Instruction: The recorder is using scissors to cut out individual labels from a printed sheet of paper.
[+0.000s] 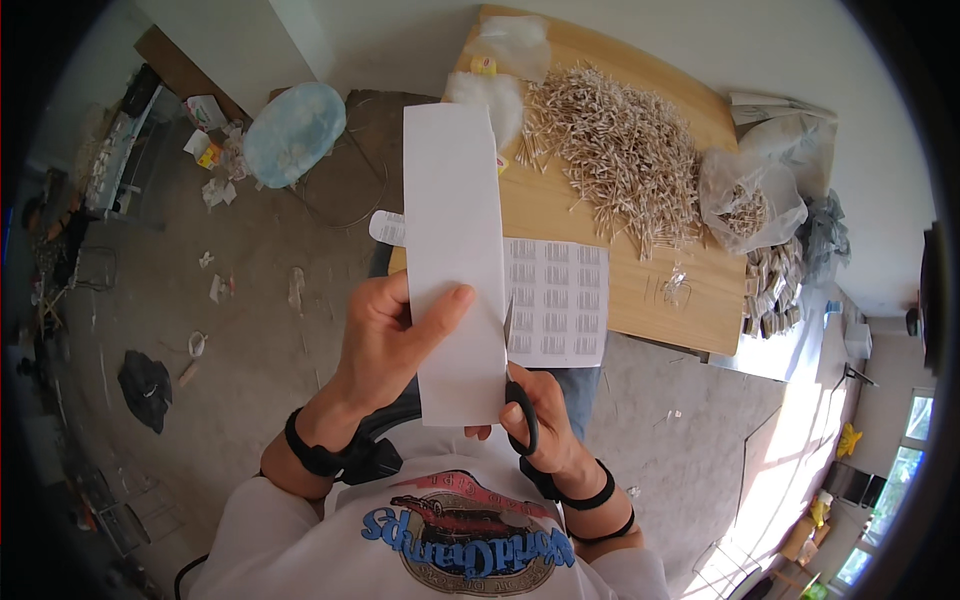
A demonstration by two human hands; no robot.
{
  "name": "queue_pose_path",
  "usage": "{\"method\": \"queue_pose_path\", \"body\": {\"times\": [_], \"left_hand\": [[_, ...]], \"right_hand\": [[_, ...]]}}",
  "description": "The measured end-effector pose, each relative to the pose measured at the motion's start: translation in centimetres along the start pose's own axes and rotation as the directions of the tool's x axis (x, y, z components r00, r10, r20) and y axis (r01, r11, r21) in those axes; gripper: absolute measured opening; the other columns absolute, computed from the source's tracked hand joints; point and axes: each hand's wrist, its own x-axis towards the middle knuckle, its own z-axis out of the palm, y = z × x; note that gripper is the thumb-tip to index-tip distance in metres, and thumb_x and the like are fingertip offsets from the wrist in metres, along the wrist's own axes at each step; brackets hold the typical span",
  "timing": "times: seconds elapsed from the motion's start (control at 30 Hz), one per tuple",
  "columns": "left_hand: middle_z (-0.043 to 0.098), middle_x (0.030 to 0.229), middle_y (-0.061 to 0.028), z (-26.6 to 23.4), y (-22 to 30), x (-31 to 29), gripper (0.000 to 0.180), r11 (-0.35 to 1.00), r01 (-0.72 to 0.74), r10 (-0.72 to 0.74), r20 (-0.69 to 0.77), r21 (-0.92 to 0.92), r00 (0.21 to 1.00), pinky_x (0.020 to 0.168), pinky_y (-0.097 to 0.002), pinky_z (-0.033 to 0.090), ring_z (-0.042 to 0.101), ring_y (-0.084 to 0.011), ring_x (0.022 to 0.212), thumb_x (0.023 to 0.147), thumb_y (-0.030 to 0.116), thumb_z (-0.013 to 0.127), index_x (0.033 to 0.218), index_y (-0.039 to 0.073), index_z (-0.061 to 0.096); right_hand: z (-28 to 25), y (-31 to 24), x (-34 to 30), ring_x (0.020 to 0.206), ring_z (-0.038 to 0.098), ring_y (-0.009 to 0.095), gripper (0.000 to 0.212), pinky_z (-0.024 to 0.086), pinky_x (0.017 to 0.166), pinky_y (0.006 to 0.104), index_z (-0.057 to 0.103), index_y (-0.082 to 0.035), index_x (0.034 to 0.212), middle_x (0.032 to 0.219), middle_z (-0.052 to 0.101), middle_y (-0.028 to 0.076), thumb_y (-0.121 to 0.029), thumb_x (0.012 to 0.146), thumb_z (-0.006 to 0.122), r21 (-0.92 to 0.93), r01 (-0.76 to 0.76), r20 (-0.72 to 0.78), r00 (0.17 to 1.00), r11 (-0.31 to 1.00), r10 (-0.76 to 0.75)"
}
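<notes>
My left hand (385, 335) grips a long white strip of paper (455, 210), its thumb pressed flat on the face and its fingers hidden behind. In my right hand (548, 415) is a pair of scissors with black handles (524, 425); its blades lie along the strip's right edge, near the lower end. A sheet printed with rows of small text blocks (556, 300) lies just right of the strip, partly over the table edge. Whether it joins the strip, I cannot tell. A rounded white paper piece (387, 228) shows left of the strip.
A wooden table (545, 205) bears a heap of thin sticks (625, 140), a clear bag of similar sticks (745, 210) and white plastic bags (510, 45). Tied bundles (772, 290) sit at its right. A round stool with a bluish cover (295, 135) stands left. Scraps and a dark cloth (146, 390) litter the floor.
</notes>
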Motion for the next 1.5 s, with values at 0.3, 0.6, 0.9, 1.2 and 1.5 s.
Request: {"method": "queue_pose_path", "body": {"times": [0.3, 0.6, 0.9, 1.2, 1.5], "left_hand": [[0.062, 0.067, 0.0001, -0.1, 0.0, 0.3, 0.017, 1.000, 0.006, -0.007, 0.020, 0.021, 1.000, 0.048, -0.0192, 0.042, 0.055, -0.0025, 0.058, 0.089, 0.013, 0.063, 0.083, -0.002, 0.064], [0.062, 0.066, 0.0002, -0.2, 0.0, 0.2, 0.016, 1.000, -0.003, 0.002, 0.017, 0.030, 1.000, 0.047, -0.0190, 0.042, 0.055, -0.0025, 0.058, 0.090, 0.013, 0.063, 0.084, -0.001, 0.065], [0.063, 0.067, 0.0001, -0.4, -0.1, 0.4, 0.016, 1.000, 0.006, -0.006, 0.033, 0.001, 0.999, 0.047, -0.0189, 0.042, 0.055, -0.0022, 0.058, 0.089, 0.013, 0.063, 0.083, -0.001, 0.066], [0.063, 0.068, 0.0001, -0.4, 0.0, 0.5, 0.015, 1.000, 0.000, 0.001, 0.042, -0.019, 0.999, 0.047, -0.0186, 0.042, 0.055, -0.0022, 0.058, 0.089, 0.012, 0.063, 0.084, -0.002, 0.066], [0.060, 0.067, 0.0026, -0.6, -0.1, 0.5, 0.015, 1.000, 0.001, -0.001, 0.037, -0.012, 0.999, 0.047, -0.0182, 0.040, 0.052, -0.0009, 0.058, 0.089, 0.012, 0.064, 0.083, -0.001, 0.066]], "right_hand": [[0.3, -0.2, -0.1, 0.062, 0.058, 0.009, 0.047, 0.046, 0.056, 0.0225, 0.058, 0.005, 0.097, 0.069, 0.062, 0.006, -0.042, 0.091, 0.056, 0.010, -0.024, -0.026, 0.999, 1.000, 0.025], [0.6, -0.3, -0.1, 0.062, 0.057, 0.009, 0.044, 0.047, 0.058, 0.0226, 0.057, 0.005, 0.099, 0.068, 0.060, 0.005, -0.039, 0.093, 0.053, 0.050, -0.010, -0.011, 1.000, 0.999, 0.011], [0.8, -0.1, -0.2, 0.064, 0.056, 0.009, 0.042, 0.046, 0.060, 0.0225, 0.057, 0.004, 0.101, 0.071, 0.060, 0.005, -0.037, 0.095, 0.051, 0.096, -0.006, 0.005, 1.000, 0.995, 0.005], [0.9, 0.0, -0.2, 0.064, 0.057, 0.010, 0.037, 0.047, 0.060, 0.0228, 0.056, 0.003, 0.095, 0.071, 0.061, 0.005, -0.033, 0.096, 0.050, 0.122, 0.001, 0.011, 1.000, 0.993, -0.002], [1.1, 0.1, -0.2, 0.064, 0.058, 0.012, 0.046, 0.047, 0.062, 0.0239, 0.056, 0.005, 0.097, 0.070, 0.061, 0.007, -0.041, 0.095, 0.049, 0.125, -0.006, -0.002, 1.000, 0.992, 0.006]]}}
